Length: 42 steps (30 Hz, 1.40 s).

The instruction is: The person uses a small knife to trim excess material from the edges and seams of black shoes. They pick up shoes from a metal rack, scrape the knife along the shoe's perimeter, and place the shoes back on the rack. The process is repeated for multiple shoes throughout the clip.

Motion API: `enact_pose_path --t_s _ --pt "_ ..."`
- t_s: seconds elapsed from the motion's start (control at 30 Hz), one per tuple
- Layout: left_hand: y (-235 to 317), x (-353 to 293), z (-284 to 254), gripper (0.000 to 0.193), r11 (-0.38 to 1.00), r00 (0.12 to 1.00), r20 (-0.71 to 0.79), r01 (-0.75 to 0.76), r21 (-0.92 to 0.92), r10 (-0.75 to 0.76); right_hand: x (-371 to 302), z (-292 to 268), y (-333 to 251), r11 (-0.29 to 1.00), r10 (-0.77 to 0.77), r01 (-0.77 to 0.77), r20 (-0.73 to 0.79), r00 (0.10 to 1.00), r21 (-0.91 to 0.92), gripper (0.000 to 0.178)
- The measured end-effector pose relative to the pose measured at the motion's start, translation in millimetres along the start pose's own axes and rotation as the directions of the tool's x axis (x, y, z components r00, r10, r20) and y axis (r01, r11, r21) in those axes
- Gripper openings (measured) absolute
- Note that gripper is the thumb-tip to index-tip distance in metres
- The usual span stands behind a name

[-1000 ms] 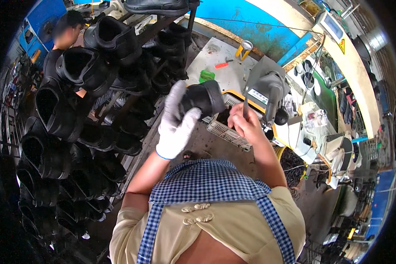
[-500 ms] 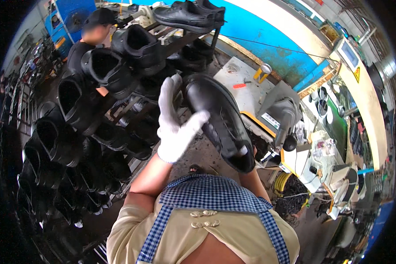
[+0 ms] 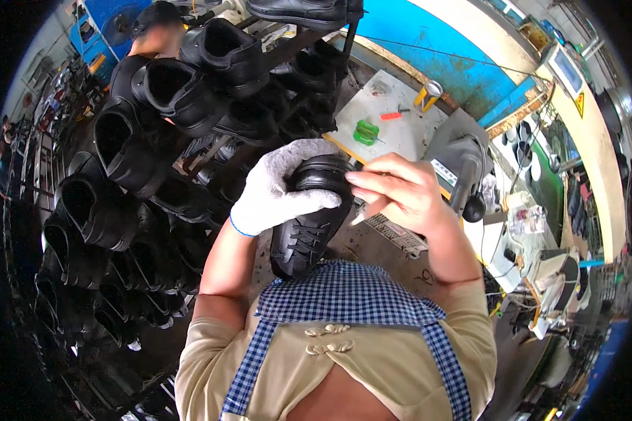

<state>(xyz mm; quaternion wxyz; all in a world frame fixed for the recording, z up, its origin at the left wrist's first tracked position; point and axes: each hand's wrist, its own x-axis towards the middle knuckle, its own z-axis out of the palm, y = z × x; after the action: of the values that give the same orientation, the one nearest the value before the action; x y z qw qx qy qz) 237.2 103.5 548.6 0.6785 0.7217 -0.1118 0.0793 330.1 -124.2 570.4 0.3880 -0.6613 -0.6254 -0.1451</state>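
Note:
A black lace-up shoe point(image 3: 306, 242) is in front of my chest, its toe end pointing away from me and its laces facing up. My left hand point(image 3: 270, 186), in a white knit glove, is closed round the toe end, with the thumb across the top. My bare right hand point(image 3: 407, 191) is at the right side of the toe, its fingertips pinched together close to the sole edge. A small pale pointed piece shows below those fingers; whether they hold it I cannot make out.
A rack with several black shoes point(image 3: 123, 151) fills the left side, and a person point(image 3: 144, 52) in a dark cap is behind it. A white table point(image 3: 358, 98) ahead bears a green item point(image 3: 366, 132), a red piece point(image 3: 390, 116) and a yellow can point(image 3: 428, 96). A grey machine point(image 3: 460, 151) stands right.
My left hand has gone from stretched out beside the shoe to gripping its toe. The shoe has turned and moved left. My right hand, hidden earlier, has come up to the toe.

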Motion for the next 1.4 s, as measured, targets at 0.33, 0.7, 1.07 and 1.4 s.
enact_pose_path --t_s 0.33,0.7,1.07,1.4 --pt "-7 6 8 0.058 0.917 0.952 0.249 -0.253 0.308 0.179 39 -23 -35 0.858 0.050 0.302 0.652 0.756 -0.416 0.010" --pt "-28 -1 24 0.054 0.993 0.972 0.233 -0.067 0.101 0.042 21 -14 2 0.992 0.107 -0.126 0.519 0.848 0.001 0.019" --pt "-39 -4 29 0.064 0.973 0.993 0.120 -0.039 0.227 0.012 8 14 -23 0.996 0.089 -0.083 0.241 0.966 -0.035 0.020" --pt "-24 -6 26 0.071 0.979 0.997 0.027 0.066 0.193 -0.073 -55 9 12 0.818 0.561 -0.540 -0.069 0.825 0.198 0.018"
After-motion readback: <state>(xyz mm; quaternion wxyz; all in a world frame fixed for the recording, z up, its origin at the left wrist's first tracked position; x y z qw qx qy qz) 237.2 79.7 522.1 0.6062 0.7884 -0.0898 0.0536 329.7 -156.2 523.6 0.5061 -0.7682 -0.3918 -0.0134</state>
